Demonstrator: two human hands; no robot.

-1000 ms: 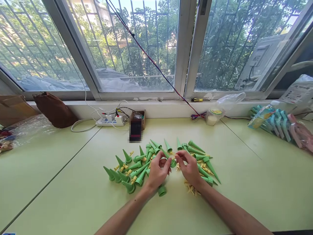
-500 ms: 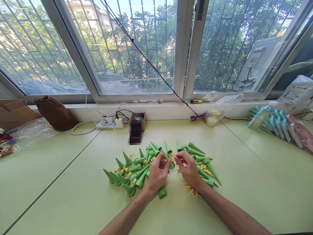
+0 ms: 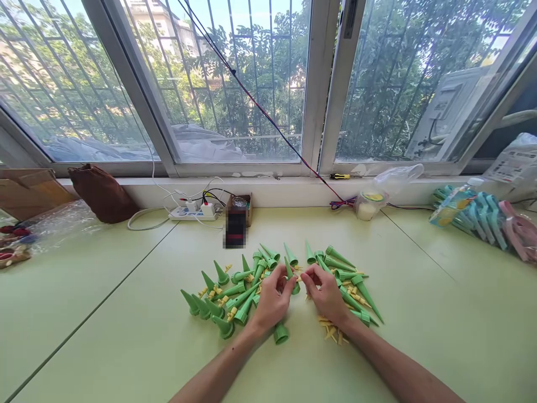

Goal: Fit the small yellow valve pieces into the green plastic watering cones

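My left hand [image 3: 272, 299] is closed round a green plastic cone [image 3: 289, 271], tip up and tilted a little. Close beside it, my right hand [image 3: 326, 295] pinches a small yellow plastic piece [image 3: 299, 278] at the cone's side. Whether the piece sits in the cone or only touches it, I cannot tell. Left of my hands lie several green cones [image 3: 221, 274] and ribbed spikes with yellow valve-like pieces [image 3: 231, 313] among them. More green spikes [image 3: 367, 296] lie on the right. Below my right hand is a small heap of yellow pieces [image 3: 333, 330]. A green cap [image 3: 281, 334] rests by my left wrist.
On the pale green table [image 3: 126, 336], a phone-like dark object [image 3: 235, 228] leans on a small box. Behind are a power strip [image 3: 193, 211], a brown bag [image 3: 103, 193] and a cup in a plastic bag [image 3: 367, 206]. A bottle [image 3: 453, 204] lies at the right.
The green cone in my left hand has turned slightly more upright. Both hands stay close together at it. The whole view has shifted a little.
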